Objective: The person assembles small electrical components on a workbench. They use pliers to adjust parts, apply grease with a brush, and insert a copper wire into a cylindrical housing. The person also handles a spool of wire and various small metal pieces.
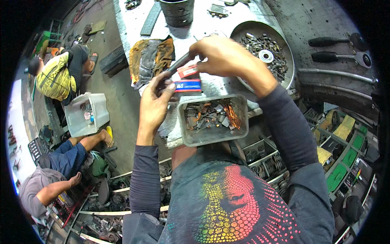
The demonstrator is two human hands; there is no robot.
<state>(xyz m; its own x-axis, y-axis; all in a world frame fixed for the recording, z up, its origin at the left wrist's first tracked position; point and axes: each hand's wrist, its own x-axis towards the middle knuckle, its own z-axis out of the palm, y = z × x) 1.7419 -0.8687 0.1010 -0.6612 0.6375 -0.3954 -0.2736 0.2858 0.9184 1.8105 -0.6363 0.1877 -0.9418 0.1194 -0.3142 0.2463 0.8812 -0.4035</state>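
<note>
Both hands are over the near part of the worktable [211, 87]. My left hand [156, 91] is closed around the lower end of a dark, narrow bar [180, 63]. My right hand [217, 55], slightly blurred, grips the bar's upper end; its exact kind is unclear. Just right of my left fingers are a small red-and-white box [187, 71] and a blue-and-red box [189, 86]; my left thumb is close to the blue one. Nearest me, a clear plastic tub [243, 136] holds dark flat pieces and copper-coloured strands [231, 116].
A round metal pan [290, 67] with small metal parts and a ring [266, 56] stands right. Stained cloth [150, 59], a flat bar [151, 19] and a black bucket [176, 14] lie beyond. Ratchets [325, 57] are far right. Two people sit left, near a white bin [87, 114].
</note>
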